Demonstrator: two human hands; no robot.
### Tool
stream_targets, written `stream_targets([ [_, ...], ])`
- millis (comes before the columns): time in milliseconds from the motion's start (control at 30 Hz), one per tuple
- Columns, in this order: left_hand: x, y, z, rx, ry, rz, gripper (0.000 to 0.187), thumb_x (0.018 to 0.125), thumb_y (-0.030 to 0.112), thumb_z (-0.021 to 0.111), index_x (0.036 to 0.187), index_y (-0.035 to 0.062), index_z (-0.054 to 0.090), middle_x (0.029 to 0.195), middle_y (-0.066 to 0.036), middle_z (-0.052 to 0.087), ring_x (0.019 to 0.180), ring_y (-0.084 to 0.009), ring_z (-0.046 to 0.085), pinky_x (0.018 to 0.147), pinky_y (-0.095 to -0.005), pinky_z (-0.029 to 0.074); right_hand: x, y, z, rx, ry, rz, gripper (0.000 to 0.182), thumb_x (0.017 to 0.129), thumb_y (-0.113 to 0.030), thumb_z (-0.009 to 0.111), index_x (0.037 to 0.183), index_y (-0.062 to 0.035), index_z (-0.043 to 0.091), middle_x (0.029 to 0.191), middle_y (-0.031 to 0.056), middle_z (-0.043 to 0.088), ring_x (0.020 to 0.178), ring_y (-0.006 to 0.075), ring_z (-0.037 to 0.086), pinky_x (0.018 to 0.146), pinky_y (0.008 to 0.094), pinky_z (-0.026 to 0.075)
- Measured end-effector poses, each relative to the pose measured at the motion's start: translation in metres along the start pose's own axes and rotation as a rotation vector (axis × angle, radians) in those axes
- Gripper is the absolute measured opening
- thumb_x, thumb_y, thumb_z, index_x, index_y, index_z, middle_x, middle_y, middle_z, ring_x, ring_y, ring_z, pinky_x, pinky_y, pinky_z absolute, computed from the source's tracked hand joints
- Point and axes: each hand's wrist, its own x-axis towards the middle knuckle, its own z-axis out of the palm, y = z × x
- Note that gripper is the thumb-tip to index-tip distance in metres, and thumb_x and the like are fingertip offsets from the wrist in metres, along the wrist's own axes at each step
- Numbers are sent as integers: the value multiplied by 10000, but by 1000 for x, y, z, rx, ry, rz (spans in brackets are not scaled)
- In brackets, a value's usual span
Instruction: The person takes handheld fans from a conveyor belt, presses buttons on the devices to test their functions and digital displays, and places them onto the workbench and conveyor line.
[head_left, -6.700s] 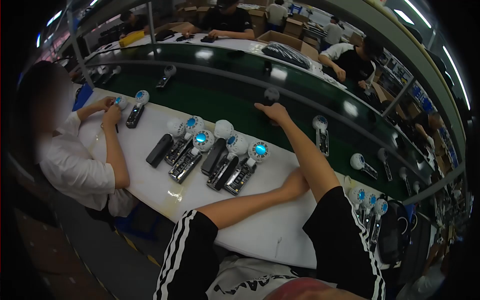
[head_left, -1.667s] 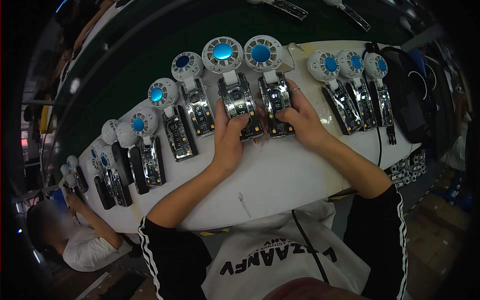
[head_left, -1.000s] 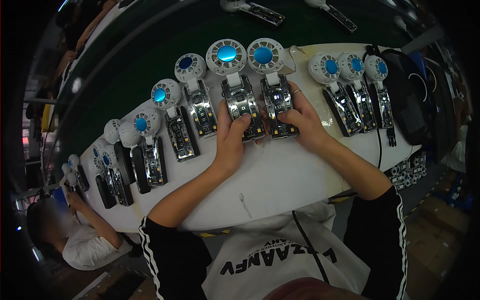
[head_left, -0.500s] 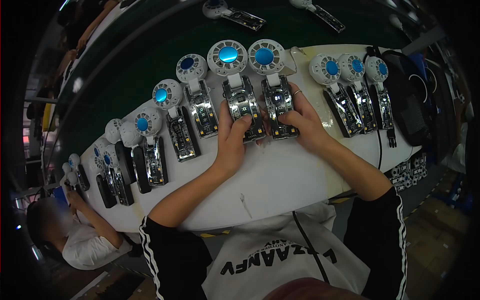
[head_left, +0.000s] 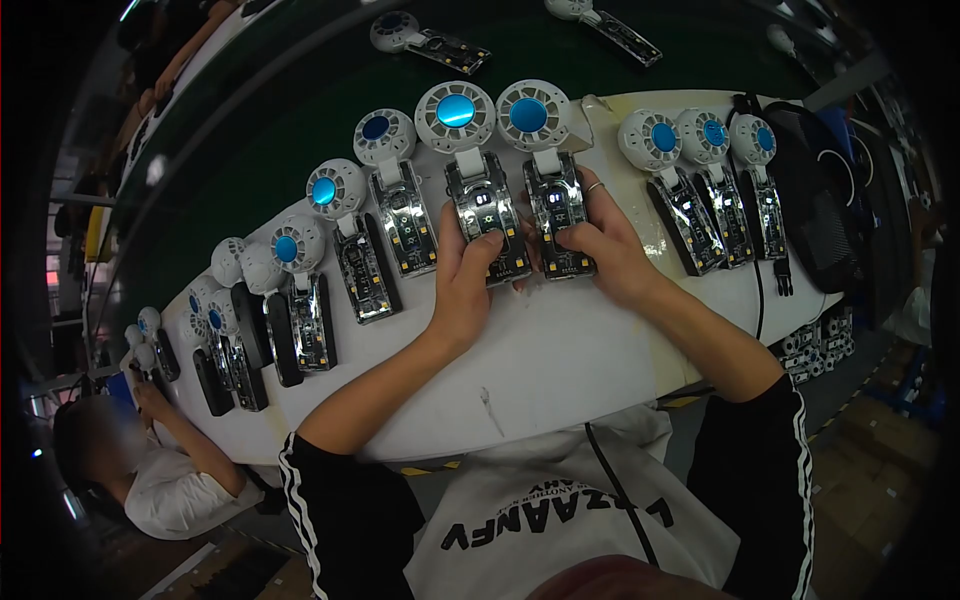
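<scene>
Two handheld fans with white round heads, blue centres and clear handles lie side by side on the white table (head_left: 560, 350). My left hand (head_left: 462, 280) grips the handle of the left fan (head_left: 478, 195), thumb pressed on its front. My right hand (head_left: 600, 245), a ring on one finger, grips the handle of the right fan (head_left: 548, 190), thumb on its front. A small display glows on each handle.
More fans lie in a row to the left (head_left: 395, 200) and three to the right (head_left: 690, 190). A black bag (head_left: 830, 190) sits at the right end. Fans ride the green conveyor (head_left: 300, 120) behind. A person in white (head_left: 165, 490) works at lower left.
Both hands have stayed on the two fans' handles, with only slight thumb shifts. The fans on the conveyor behind have drifted to the left.
</scene>
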Motion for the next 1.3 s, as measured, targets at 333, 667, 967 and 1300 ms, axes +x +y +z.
stream_targets([
  [333,1,0,-1,20,-22,-4,279,851,144,401,1110,53,354,959,-139,547,720,-214,592,508,-289,437,2,4,-4,3,-17,-4,647,725,-34,435,1338,-11,227,1141,135,532,944,195,579,794,327,501],
  [667,1,-1,-2,30,-9,-3,302,849,141,408,1131,57,340,964,-143,544,721,-217,592,502,-286,440,1,2,-3,35,-26,16,656,731,-31,435,1348,-22,213,1154,142,525,946,200,579,787,337,504],
  [967,1,0,-2,33,-11,-8,323,844,150,415,1144,62,333,971,-142,546,724,-218,592,503,-287,440,0,1,-3,22,-22,22,660,735,-32,437,1355,-28,212,1174,144,516,960,206,580,800,336,502],
  [1300,0,1,-1,29,-12,-9,306,839,154,424,1121,59,352,967,-133,548,720,-214,595,506,-287,438,0,-1,-2,89,-15,37,645,732,-36,439,1344,-35,233,1145,140,527,933,207,588,773,336,515],
])
